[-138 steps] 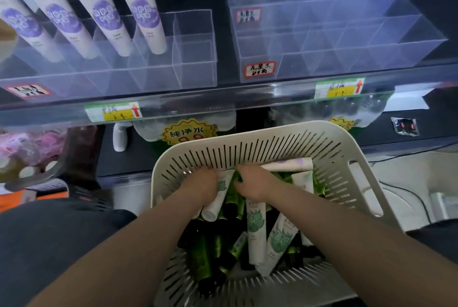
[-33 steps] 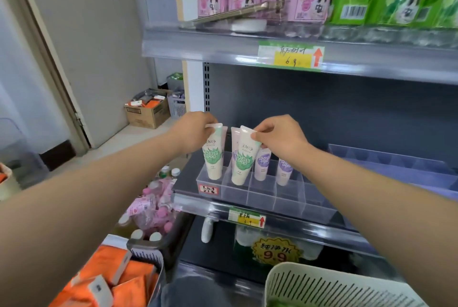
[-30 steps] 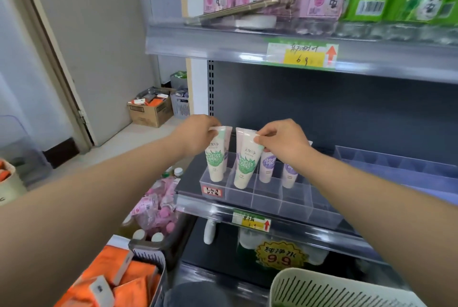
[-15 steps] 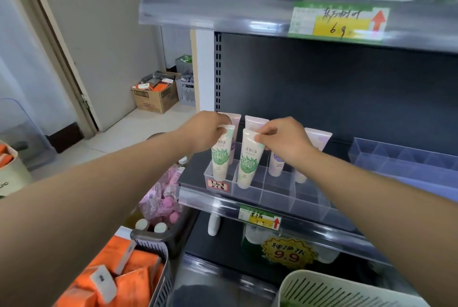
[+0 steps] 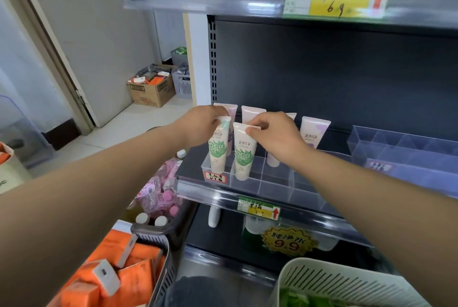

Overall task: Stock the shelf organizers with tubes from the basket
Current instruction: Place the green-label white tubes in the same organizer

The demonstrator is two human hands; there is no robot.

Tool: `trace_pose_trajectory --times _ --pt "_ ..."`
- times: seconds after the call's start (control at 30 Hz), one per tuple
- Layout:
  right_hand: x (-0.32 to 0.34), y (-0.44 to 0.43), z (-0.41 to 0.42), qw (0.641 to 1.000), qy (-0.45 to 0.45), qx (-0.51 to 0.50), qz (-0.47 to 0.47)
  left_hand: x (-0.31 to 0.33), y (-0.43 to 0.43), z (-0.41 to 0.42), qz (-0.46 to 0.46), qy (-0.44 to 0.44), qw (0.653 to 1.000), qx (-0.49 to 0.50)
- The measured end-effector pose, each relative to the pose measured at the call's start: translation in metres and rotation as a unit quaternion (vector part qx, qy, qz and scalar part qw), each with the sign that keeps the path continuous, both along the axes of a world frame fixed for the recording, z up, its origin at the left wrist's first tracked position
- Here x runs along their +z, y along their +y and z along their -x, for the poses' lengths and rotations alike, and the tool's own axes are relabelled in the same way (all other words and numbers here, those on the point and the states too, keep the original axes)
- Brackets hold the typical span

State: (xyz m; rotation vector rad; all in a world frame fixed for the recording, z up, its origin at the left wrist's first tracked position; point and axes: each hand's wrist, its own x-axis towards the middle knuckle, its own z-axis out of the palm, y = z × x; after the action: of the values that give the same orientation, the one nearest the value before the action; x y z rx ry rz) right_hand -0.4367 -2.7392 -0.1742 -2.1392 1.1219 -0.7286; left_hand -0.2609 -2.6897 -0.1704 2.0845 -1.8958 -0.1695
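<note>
The left hand (image 5: 200, 125) pinches the crimped top of a green-leaf tube (image 5: 219, 150) standing cap-down in the front corner cell of the clear organizer (image 5: 277, 184). The right hand (image 5: 275, 135) pinches the top of a second green tube (image 5: 244, 158) in the next front cell. Both look seated or nearly so, so I'd say this pair is about ready to let go. Purple-printed tubes (image 5: 313, 133) stand in the organizer's back row. Its other front cells hold no tubes, and the second organizer (image 5: 401, 148) to its right shows none, so most of the stocking looks left to do. Below and right of the clear organizer, the white slotted basket (image 5: 347, 284) shows green inside. Down to its left sit pink-capped bottles (image 5: 161, 195) and orange packs (image 5: 119, 272). Only the right forearm crosses the open cells.
</note>
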Motion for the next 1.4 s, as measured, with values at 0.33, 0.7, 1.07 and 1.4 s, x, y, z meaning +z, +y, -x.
trace_pose_trajectory --times 0.33,0.7,1.07,1.4 --pt "-0.001 0.005 0.002 1.000 0.015 -0.002 0.007 0.004 0.009 0.005 -0.014 0.006 1.000 -0.011" --pt "0.006 0.012 0.033 0.999 0.039 -0.034 0.016 0.015 0.019 0.013 0.029 -0.023 0.999 0.029" --pt "0.015 0.037 0.108 0.991 0.117 -0.039 0.047 0.037 0.041 0.084 0.076 -0.107 0.991 -0.019" --pt "0.014 0.073 0.180 0.980 0.181 -0.038 0.073 0.021 0.062 0.169 0.067 -0.105 0.988 -0.090"
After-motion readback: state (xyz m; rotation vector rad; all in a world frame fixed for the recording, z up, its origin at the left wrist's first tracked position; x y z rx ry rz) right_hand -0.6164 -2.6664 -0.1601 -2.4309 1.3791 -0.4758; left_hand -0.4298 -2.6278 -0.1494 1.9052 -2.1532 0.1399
